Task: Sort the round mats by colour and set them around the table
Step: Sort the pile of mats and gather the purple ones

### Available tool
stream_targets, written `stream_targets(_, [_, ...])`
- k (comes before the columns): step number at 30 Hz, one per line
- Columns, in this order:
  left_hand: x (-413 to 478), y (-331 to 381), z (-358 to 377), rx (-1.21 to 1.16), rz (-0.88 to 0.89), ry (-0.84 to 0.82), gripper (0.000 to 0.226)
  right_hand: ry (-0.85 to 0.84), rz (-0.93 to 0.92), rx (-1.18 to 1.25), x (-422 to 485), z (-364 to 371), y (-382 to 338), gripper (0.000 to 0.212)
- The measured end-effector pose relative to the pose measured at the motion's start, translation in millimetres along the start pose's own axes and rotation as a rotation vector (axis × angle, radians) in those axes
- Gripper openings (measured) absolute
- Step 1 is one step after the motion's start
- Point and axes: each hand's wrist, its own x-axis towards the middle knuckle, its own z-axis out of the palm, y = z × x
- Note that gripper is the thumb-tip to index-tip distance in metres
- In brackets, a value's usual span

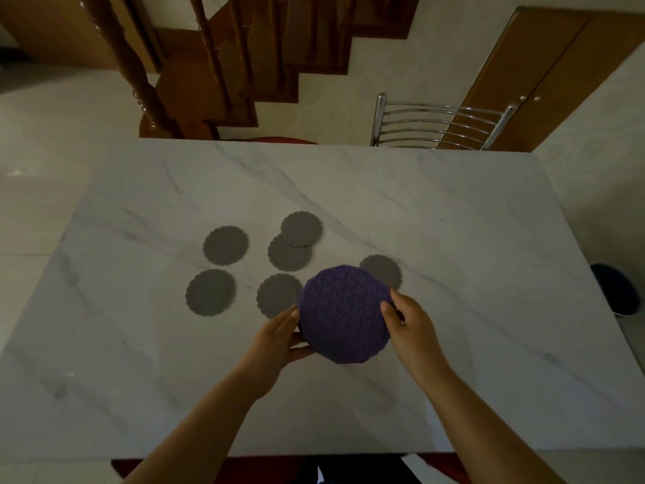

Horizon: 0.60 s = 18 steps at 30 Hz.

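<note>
A stack of purple round mats [343,314] with a star lattice pattern is held above the marble table [453,239]. My left hand [279,338] cups its left and under side, and my right hand [406,317] grips its right edge with the thumb on top. Several small grey scalloped mats lie flat beyond it: one [225,245] at far left, one [210,292] at near left, one [277,295] partly behind the purple stack, two overlapping [301,228] [287,255] in the middle, and one [382,270] to the right, partly hidden.
A metal chair back [439,124] stands at the table's far right edge. A red seat [279,140] peeks over the far edge. A wooden staircase [223,64] rises behind. A dark round object [617,289] sits on the floor at right.
</note>
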Motion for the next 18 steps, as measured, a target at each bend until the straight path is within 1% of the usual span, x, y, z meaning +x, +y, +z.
stream_targets(3, [-3.1,-1.1,0.0,-0.057,0.006,-0.025,0.03,0.004,0.029,0.018,-3.4,-3.8,-4.7,0.04])
stream_targets(5, [-6.4,1.0,0.6,-0.073,0.034,-0.074,0.044,0.021,0.028,0.033,-8.0,-7.3,-8.9,0.04])
stream_targets(7, [-8.8,2.0,1.5,-0.06,0.061,-0.112,0.051,0.037,0.029,0.048,-14.6,-11.4,-13.1,0.04])
stream_targets(13, [-11.0,-2.0,11.6,-0.036,0.109,-0.215,0.049,0.119,0.019,0.043,-40.7,-25.5,-13.2,0.031])
stream_targets(15, [-14.9,-7.2,21.3,-0.018,0.11,-0.25,0.046,0.15,0.021,0.037,-51.8,-32.9,-5.7,0.034])
stream_targets(18, [-20.6,-16.4,34.2,-0.025,0.097,-0.249,0.045,0.166,0.052,0.063,-64.8,-41.3,5.1,0.042])
